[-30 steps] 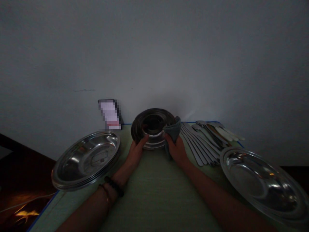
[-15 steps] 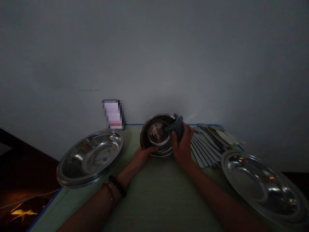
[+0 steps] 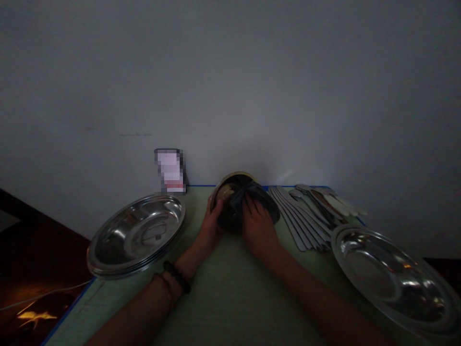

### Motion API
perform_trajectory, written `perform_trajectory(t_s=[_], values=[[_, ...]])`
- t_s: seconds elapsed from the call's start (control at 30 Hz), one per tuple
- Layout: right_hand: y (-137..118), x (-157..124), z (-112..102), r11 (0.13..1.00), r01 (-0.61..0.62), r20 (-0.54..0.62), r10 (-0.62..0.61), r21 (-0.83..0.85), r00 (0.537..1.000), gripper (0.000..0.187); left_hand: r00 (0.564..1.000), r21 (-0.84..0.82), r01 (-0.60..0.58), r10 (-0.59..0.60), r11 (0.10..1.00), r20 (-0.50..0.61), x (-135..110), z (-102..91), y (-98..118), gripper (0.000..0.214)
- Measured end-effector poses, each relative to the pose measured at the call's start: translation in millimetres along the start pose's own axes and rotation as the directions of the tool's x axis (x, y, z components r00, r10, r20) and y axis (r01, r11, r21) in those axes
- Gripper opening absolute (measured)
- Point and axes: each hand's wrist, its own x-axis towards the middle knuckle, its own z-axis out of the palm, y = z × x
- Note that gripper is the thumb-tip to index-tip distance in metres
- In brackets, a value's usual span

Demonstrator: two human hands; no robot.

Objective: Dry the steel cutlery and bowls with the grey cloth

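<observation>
A round metal bowl (image 3: pixel 225 187) is tilted up near the back edge of the table, its inside facing me. My left hand (image 3: pixel 211 226) grips its left rim, the thumb on the inner side and the fingers hidden behind. A dark grey cloth (image 3: pixel 264 194) lies across the bowl's right part and hangs past its rim. My right hand (image 3: pixel 260 230) presses that cloth against the inside of the bowl, with the fingers pointing up and in. How far the fingers close round the cloth is partly hidden.
Stacked oval metal dishes (image 3: pixel 137 235) stand on the left of the green table (image 3: pixel 226 298). Several pieces of cutlery (image 3: pixel 302 216) lie fanned out on the right, beside another oval metal dish (image 3: pixel 392 278). A phone (image 3: pixel 171 170) leans on the wall behind.
My right hand has moved left and down with the cloth, from the bowl's right rim into its inside. My left hand has shifted to the bowl's left side, and the bowl has turned.
</observation>
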Motion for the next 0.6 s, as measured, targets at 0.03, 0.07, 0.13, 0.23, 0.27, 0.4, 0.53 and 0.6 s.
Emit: perform_trajectory(t_s=[0.03,0.07,0.13,0.23,0.27,0.4,0.53,0.6], values=[[1,1,0,1.000,0.000,-0.006,0.001,0.027,1.000,0.056,1.000,0.004,0.005,-0.005,1.000,0.022,0,0.0,-1,0.060],[2,2,0,0.998,-0.001,-0.014,0.002,0.058,1.000,0.057,0.999,0.006,0.016,-0.016,1.000,0.047,0,0.0,-2,0.059],[3,5,-1,0.991,0.005,-0.023,-0.003,0.133,1.000,0.057,0.995,0.009,0.053,-0.054,0.999,0.086,0,-0.2,-4,0.057],[-1,6,-4,0.958,0.051,-0.013,-0.050,0.283,0.999,0.056,0.983,0.015,0.137,-0.138,0.990,0.121,-2,-0.9,-3,0.052],[-3,6,-6,0.939,0.072,-0.005,-0.075,0.335,0.997,0.056,0.978,0.011,0.165,-0.165,0.986,0.129,-3,-1.2,-3,0.050],[-11,6,-14,0.851,0.132,0.086,-0.203,0.508,0.975,0.055,0.961,-0.024,0.242,-0.236,0.970,0.143,-6,-1.4,1,0.051],[-12,8,-28,0.783,0.137,0.221,-0.331,0.607,0.917,0.049,0.957,-0.023,0.264,-0.259,0.964,0.130,-8,1.3,4,0.056],[-11,10,-35,0.789,0.133,0.265,-0.353,0.600,0.897,0.045,0.974,-0.015,0.208,-0.206,0.978,0.092,-7,3.2,5,0.056]])
